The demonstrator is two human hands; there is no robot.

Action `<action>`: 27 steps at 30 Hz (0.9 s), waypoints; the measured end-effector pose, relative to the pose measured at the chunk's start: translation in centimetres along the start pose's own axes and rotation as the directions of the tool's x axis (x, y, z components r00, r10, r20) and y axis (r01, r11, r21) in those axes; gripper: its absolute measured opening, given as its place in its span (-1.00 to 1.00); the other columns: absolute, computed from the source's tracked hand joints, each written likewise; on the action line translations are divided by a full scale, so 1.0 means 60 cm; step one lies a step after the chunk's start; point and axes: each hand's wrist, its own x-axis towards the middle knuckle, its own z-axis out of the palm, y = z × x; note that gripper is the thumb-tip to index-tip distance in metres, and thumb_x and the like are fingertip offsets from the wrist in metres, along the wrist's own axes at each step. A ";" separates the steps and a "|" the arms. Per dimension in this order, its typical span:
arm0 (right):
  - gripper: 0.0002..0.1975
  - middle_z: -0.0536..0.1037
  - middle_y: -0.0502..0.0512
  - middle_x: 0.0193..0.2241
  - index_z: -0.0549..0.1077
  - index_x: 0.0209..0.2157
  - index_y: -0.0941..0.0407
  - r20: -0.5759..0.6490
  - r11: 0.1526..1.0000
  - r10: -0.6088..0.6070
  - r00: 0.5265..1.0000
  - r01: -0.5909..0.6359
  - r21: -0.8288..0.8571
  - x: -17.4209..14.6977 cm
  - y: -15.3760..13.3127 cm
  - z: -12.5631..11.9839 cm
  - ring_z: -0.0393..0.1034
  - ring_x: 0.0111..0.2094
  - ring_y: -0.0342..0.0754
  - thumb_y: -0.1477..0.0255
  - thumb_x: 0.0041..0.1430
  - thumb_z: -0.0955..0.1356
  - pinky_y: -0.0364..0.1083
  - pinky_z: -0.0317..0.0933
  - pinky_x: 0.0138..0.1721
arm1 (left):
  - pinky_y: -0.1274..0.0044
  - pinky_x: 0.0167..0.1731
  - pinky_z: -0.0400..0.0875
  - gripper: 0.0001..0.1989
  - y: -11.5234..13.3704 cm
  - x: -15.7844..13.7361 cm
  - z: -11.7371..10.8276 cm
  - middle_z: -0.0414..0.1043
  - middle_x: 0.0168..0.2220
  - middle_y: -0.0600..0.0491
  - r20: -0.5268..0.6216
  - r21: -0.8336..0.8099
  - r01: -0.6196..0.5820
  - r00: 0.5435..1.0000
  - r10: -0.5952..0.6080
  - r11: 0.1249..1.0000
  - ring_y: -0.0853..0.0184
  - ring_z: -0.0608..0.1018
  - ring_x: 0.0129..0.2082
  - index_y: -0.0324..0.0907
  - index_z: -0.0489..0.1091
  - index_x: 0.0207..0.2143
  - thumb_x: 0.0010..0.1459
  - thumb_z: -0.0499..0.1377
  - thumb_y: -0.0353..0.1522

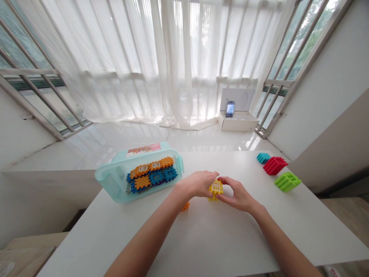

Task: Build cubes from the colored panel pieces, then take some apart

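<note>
Yellow interlocking building tiles (215, 187) with a white window piece sit between my two hands, just above or on the white table. My left hand (198, 184) grips their left side, fingers curled over the top edge. From the right, my right hand (238, 194) pinches them between thumb and fingers. How many yellow tiles there are I cannot tell. An orange tile (186, 207) lies under my left forearm, mostly hidden by it.
A pale teal plastic bin (115, 192) at the left holds orange and blue tiles (152, 175). On the right stand a teal stack (263, 157), a red stack (275, 165) and a green stack (287, 181). A white box (239, 124) with a phone sits by the curtain.
</note>
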 end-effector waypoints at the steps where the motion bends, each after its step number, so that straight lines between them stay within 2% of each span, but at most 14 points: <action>1: -0.55 0.54 0.14 -0.09 0.34 0.03 0.06 -0.003 1.000 -0.003 1.000 0.003 -0.006 0.000 0.000 0.000 0.45 -0.09 0.08 0.31 0.10 0.43 0.07 0.34 -0.02 | 0.45 -0.12 0.37 -0.43 0.000 0.000 -0.001 0.46 -0.03 -0.06 -0.004 0.002 0.000 1.000 0.000 1.000 0.12 0.52 -0.04 -0.10 0.21 0.09 0.00 0.25 -0.30; 11: -0.58 0.57 0.12 -0.12 0.38 -0.01 0.05 0.012 1.000 -0.010 1.000 0.010 -0.015 0.003 -0.004 -0.004 0.49 -0.13 0.10 0.26 0.10 0.42 0.06 0.38 -0.08 | 0.44 -0.15 0.39 -0.42 -0.001 -0.003 -0.005 0.47 -0.03 -0.07 -0.024 0.031 -0.013 1.000 0.014 0.999 0.11 0.53 -0.04 -0.12 0.21 0.10 0.01 0.25 -0.27; 16: -0.61 0.56 0.13 -0.10 0.38 0.00 0.04 0.017 1.000 -0.004 1.000 0.004 -0.004 0.002 -0.006 -0.005 0.48 -0.11 0.11 0.27 0.14 0.41 0.08 0.36 -0.04 | 0.42 -0.18 0.40 -0.41 0.000 -0.003 -0.008 0.47 -0.03 -0.11 -0.009 0.034 -0.002 1.000 0.002 0.999 0.08 0.52 -0.03 -0.14 0.20 0.11 0.02 0.24 -0.26; 20: -0.51 0.53 0.14 -0.05 0.35 0.04 0.04 0.050 1.000 0.017 0.999 -0.018 0.019 0.003 -0.009 -0.010 0.45 -0.06 0.13 0.25 0.07 0.45 0.10 0.33 -0.01 | 0.45 -0.15 0.39 -0.32 -0.001 -0.004 -0.007 0.45 -0.01 -0.09 -0.006 0.019 -0.013 1.000 0.014 1.000 0.10 0.52 -0.03 -0.12 0.15 0.16 -0.02 0.27 -0.26; 23: -0.42 0.51 0.14 -0.02 0.34 0.06 0.03 0.098 0.997 0.049 0.994 -0.054 0.047 0.004 -0.013 -0.014 0.43 -0.04 0.13 0.27 -0.01 0.49 0.10 0.32 -0.01 | 0.46 -0.21 0.41 -0.22 0.001 -0.003 -0.003 0.47 -0.05 -0.07 0.019 0.010 0.012 1.000 -0.012 1.000 0.11 0.53 -0.07 -0.09 0.07 0.21 -0.04 0.29 -0.21; 27: -0.48 0.54 0.10 -0.10 0.37 -0.01 0.04 0.151 0.990 0.121 0.981 -0.131 0.059 0.005 -0.017 -0.015 0.44 -0.14 0.08 0.33 -0.04 0.49 0.03 0.34 -0.11 | 0.45 -0.29 0.42 -0.11 0.003 0.001 0.006 0.49 -0.09 -0.08 0.037 0.058 0.042 0.998 -0.044 0.997 0.09 0.55 -0.13 -0.09 -0.02 0.26 -0.07 0.31 -0.20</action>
